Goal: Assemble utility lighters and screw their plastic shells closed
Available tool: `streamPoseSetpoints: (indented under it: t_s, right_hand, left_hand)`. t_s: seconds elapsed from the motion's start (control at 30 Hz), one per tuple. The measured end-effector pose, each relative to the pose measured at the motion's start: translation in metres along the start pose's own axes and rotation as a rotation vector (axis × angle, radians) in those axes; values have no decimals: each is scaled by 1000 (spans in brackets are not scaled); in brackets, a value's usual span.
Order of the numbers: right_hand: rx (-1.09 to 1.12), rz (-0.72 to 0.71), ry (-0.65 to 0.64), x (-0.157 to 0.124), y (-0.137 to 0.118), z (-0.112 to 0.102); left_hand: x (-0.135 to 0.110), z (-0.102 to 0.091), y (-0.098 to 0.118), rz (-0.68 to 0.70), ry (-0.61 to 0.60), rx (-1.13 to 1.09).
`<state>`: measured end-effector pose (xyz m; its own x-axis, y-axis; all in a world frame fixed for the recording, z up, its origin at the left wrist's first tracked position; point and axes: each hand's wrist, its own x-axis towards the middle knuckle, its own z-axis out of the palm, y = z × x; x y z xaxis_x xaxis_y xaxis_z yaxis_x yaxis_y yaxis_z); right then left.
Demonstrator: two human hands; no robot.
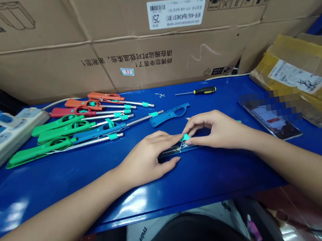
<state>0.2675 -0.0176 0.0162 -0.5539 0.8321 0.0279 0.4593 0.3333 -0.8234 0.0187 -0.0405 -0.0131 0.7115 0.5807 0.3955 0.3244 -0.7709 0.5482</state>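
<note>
On the blue table lies an opened long-neck lighter (171, 151), with its dark inner part, white wires and blue casing edge partly showing. My left hand (147, 157) closes around its left end, fingers over the top and thumb along the near side. With thumb and fingertips, my right hand (216, 127) pinches a small green piece (185, 137) at the lighter's middle; the fingers partly hide it. Just beyond the hands rests a loose blue half-shell (170, 115) with a trigger loop.
Several assembled lighters in green (42, 150), red (68, 111), orange (104, 96) and blue (98, 132) lie at the left. Behind are a screwdriver (204, 90) and a big carton (131, 51). A power strip (0, 141) borders the left; a phone (268, 117) and a taped parcel (302, 76) the right.
</note>
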Motion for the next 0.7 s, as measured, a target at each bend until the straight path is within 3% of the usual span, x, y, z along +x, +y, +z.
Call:
streamPoseSetpoints:
  t_s: [0.2, 0.7]
  right_hand:
    - [-120, 0, -4, -2, -4, -6]
    - [-157, 28, -42, -5, -10, -13]
  left_hand:
    - [0, -1, 1, -96, -90, 43]
    - [1, 0, 3, -119, -182, 88]
